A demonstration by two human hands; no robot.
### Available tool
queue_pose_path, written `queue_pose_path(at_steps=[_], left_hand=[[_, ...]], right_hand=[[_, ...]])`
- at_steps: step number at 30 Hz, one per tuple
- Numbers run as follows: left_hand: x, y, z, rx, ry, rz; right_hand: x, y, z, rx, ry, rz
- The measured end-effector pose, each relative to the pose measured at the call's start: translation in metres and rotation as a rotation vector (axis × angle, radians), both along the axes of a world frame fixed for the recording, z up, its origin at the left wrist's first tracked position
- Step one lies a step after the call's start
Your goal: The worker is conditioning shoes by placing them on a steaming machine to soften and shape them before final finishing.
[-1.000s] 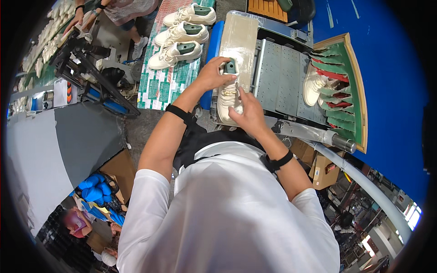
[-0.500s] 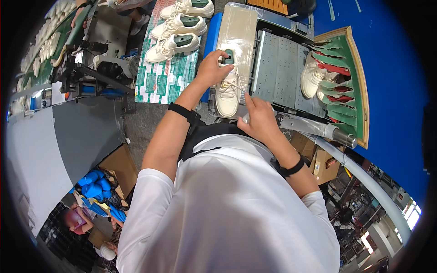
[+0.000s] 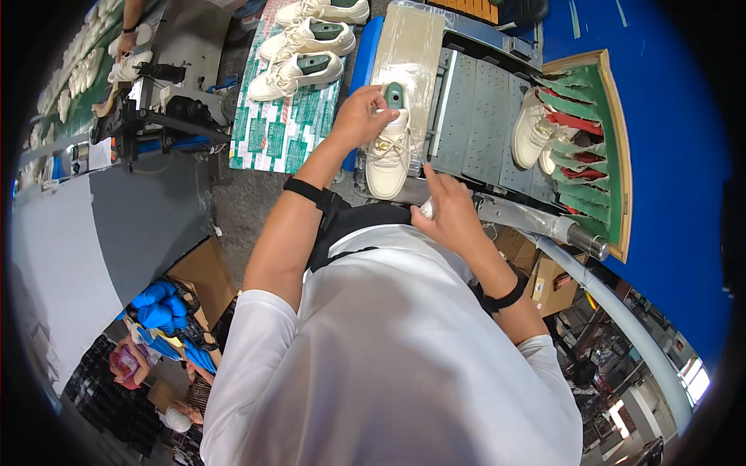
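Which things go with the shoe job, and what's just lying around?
Seem part of it:
- cream shoe
- left hand, holding it
- right hand, near it
- green insert inside
- tan board beneath

Seem lying about:
- cardboard box, right
- blue bundle, lower left

A cream lace-up shoe with a green insert (image 3: pixel 386 161) sits on the near end of a flat beige board (image 3: pixel 408 46), toe toward the person. The left hand (image 3: pixel 362 118) is at its collar; the right hand (image 3: pixel 448 206) is just right of its toe. Left of the board, a counter covered in green-and-white printed paper (image 3: pixel 260 147) carries three cream laced shoes (image 3: pixel 291 43) in a row. Right of the board lie perforated grey metal plates (image 3: pixel 486 116); on their far right side, a cream shoe pair (image 3: pixel 530 140) rests partly under a wood-framed green strip curtain (image 3: pixel 581 142).
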State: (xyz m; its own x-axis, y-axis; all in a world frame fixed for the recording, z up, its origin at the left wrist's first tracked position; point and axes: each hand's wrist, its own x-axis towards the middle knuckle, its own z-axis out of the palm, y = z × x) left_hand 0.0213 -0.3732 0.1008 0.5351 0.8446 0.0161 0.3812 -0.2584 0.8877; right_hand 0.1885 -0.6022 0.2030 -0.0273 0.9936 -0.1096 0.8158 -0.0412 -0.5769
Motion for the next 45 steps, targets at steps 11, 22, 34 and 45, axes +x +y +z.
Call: queue_pose_path(at_steps=[11, 22, 34, 45], left_hand=[[0.002, -0.008, -0.009, -0.067, 0.008, 0.048], [0.002, 0.006, 0.005, -0.178, 0.166, -0.036], [0.004, 0.012, 0.001, -0.115, 0.155, -0.087], [-0.02, 0.02, -0.021, -0.309, -0.072, -0.061]], right_hand=[[0.009, 0.009, 0.008, -0.199, 0.085, -0.029], [-0.004, 0.025, -0.023, -0.003, 0.181, -0.044], [-0.032, 0.069, -0.037, 0.058, 0.018, 0.109], [0.003, 0.048, -0.018, -0.163, 0.54, -0.018]])
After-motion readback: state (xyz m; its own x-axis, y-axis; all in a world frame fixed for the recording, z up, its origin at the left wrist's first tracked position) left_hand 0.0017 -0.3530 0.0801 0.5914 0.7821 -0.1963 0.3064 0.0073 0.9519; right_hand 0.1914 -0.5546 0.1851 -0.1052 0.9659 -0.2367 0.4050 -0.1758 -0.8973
